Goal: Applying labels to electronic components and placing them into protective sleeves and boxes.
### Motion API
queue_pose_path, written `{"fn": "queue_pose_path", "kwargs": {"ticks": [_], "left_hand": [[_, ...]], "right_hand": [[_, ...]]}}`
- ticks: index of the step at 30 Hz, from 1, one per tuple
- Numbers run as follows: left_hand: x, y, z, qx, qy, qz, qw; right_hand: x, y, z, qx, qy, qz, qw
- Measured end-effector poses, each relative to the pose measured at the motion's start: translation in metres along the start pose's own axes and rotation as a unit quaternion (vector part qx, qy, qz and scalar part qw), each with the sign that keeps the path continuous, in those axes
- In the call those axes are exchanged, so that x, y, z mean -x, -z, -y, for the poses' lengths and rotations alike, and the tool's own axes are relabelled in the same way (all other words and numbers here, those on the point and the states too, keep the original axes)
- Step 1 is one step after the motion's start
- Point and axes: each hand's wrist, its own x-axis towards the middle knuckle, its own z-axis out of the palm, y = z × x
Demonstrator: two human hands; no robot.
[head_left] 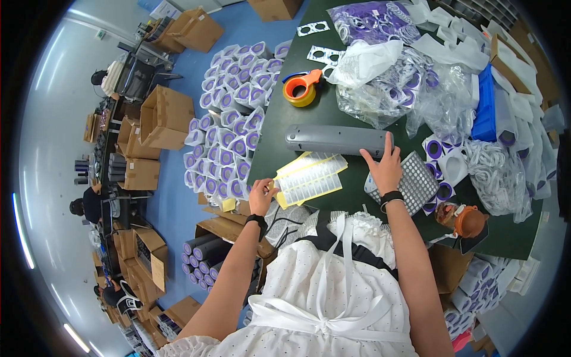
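A long grey cylinder [339, 139] lies across the dark green table [262, 140]. My right hand [386, 169] is at its right end, thumb and index finger spread apart against it without wrapping round it. Nearer to me lie yellow-backed sheets of pale labels [312, 181], overlapping one another. My left hand [262, 195] pinches the left edge of these sheets; whether a single label is between the fingertips is too small to tell. A grey perforated tray [419, 184] full of small round pieces lies under and beside my right wrist.
An orange tape dispenser [302, 88] stands behind the cylinder's left end. Plastic bags of purple rings [380, 24], a blue bin [486, 107], bundled white cords [493, 172] and an orange-lidded jar [470, 221] crowd the table. Wrapped cylinders [238, 89] stand on the left; people sit farther off.
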Motion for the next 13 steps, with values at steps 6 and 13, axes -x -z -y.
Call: {"fn": "queue_pose_path", "kwargs": {"ticks": [6, 13], "left_hand": [[0.0085, -0.0059, 0.0074, -0.013, -0.016, -0.036, 0.999], [0.0039, -0.0007, 0.0038, -0.003, 0.001, -0.005, 1.0]], "right_hand": [[-0.0002, 0.0002, 0.0011, -0.003, 0.002, -0.002, 1.0], [-0.0008, 0.0024, 0.0023, -0.008, -0.011, 0.02, 1.0]]}}
